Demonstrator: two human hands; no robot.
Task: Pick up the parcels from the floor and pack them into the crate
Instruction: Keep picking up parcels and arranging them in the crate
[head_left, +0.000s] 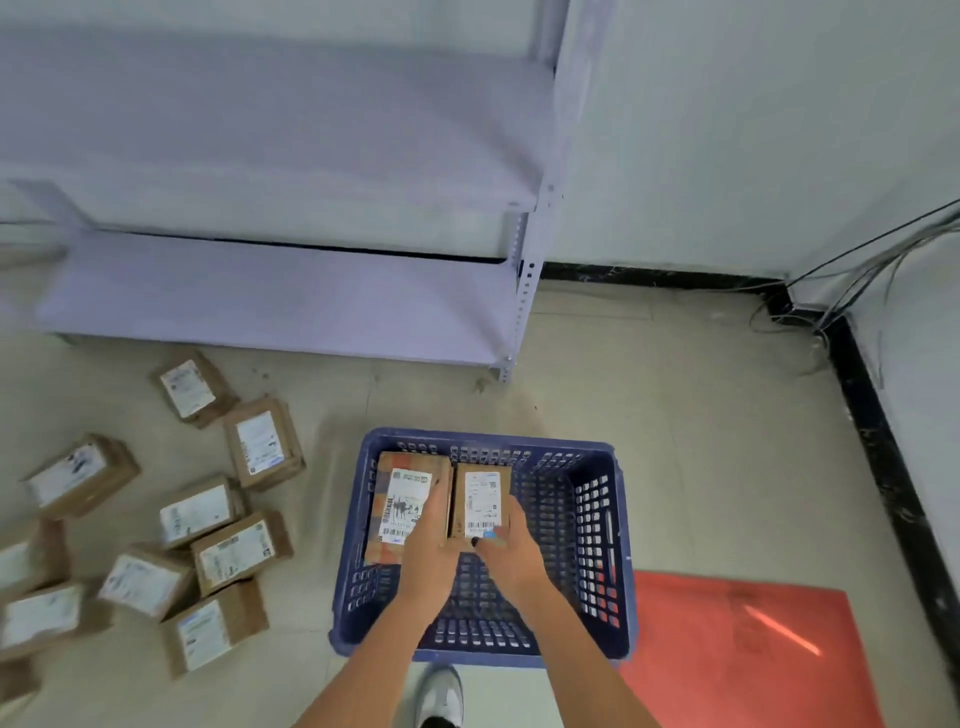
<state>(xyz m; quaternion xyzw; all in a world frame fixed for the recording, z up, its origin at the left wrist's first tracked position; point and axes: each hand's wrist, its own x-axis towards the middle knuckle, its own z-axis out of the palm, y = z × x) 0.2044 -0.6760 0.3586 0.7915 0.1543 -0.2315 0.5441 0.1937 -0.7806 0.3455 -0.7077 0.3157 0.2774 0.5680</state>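
Note:
A blue slotted plastic crate (605, 525) stands on the floor in front of me. Two brown cardboard parcels with white labels lie side by side in its far left part. My left hand (428, 545) rests on the near end of the left parcel (402, 499). My right hand (511, 551) grips the near end of the right parcel (480, 499), thumb on its label. Several more labelled parcels (228, 551) lie scattered on the floor to the left of the crate.
A grey metal shelving unit (291, 306) stands against the wall beyond the parcels. A red mat (748, 649) lies right of the crate. Loose cables (831, 291) hang in the far right corner. My white shoe (441, 696) is just behind the crate.

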